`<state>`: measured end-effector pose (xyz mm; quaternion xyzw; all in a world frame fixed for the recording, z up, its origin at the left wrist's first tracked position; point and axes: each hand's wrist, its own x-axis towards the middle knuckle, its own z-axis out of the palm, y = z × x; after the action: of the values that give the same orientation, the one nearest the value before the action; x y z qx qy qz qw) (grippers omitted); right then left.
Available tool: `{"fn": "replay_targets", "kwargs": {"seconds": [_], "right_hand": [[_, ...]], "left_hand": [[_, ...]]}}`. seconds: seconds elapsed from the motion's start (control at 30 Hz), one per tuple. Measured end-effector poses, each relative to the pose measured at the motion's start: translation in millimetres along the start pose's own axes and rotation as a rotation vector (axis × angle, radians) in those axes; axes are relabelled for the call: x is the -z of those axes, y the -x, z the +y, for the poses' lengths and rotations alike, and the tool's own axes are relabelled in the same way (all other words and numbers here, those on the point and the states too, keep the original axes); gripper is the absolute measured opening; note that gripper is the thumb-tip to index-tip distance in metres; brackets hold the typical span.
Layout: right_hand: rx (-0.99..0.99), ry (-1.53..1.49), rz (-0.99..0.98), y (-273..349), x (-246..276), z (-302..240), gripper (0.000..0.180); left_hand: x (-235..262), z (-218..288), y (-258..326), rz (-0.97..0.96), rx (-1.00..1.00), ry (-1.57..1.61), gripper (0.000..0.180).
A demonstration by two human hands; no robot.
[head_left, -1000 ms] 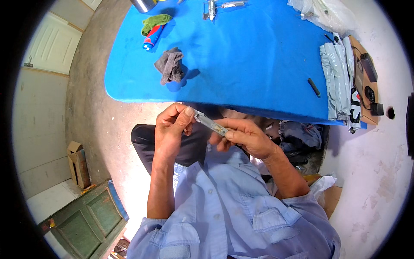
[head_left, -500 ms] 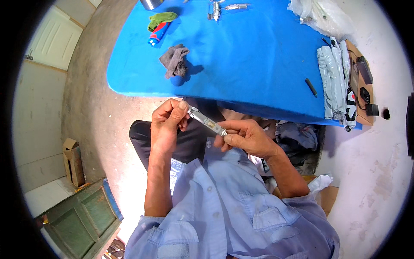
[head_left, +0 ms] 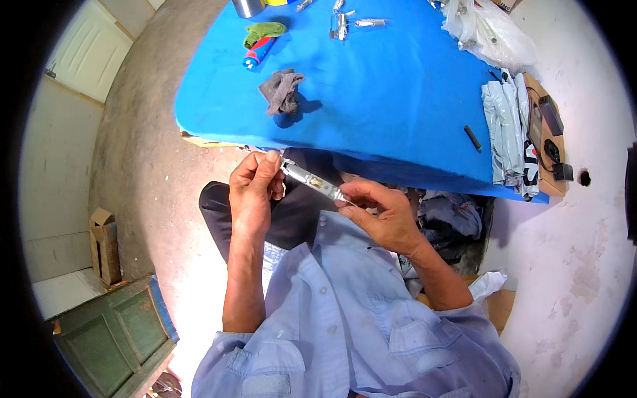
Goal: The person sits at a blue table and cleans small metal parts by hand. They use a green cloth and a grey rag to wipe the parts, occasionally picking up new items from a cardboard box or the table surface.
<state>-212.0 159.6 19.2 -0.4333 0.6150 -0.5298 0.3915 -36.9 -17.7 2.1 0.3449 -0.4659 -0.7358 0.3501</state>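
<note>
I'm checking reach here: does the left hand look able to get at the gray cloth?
Probably yes: the gray cloth sits near the front edge of the blue table, just beyond the left hand, with no obstacle visible between. That hand is pinching the silver piece, though.

Fingers of the left hand (head_left: 252, 184) and right hand (head_left: 386, 215) hold opposite ends of a slim silvery part (head_left: 308, 177) near the blue worktop's (head_left: 385, 106) near edge.
</note>
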Motion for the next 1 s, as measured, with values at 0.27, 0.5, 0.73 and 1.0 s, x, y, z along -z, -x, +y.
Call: {"fn": "replay_targets", "kwargs": {"seconds": [0.27, 0.5, 0.73, 1.0], "right_hand": [[0.222, 0.024, 0.045, 6, -7, 1, 0.025], [0.104, -0.312, 0.258, 9, -25, 1, 0.019], [0.048, -0.407, 0.393, 6, -30, 1, 0.017], [-0.070, -0.225, 0.288, 8, -17, 6, 0.025]], "left_hand": [[2, 0, 14, 0.063, -0.008, 0.113, 0.029], [-3, -5, 27, 0.065, -0.080, 0.212, 0.028], [-11, -6, 40, 0.116, -0.133, 0.250, 0.017], [-4, -7, 28, 0.103, -0.151, -0.038, 0.029]]}}
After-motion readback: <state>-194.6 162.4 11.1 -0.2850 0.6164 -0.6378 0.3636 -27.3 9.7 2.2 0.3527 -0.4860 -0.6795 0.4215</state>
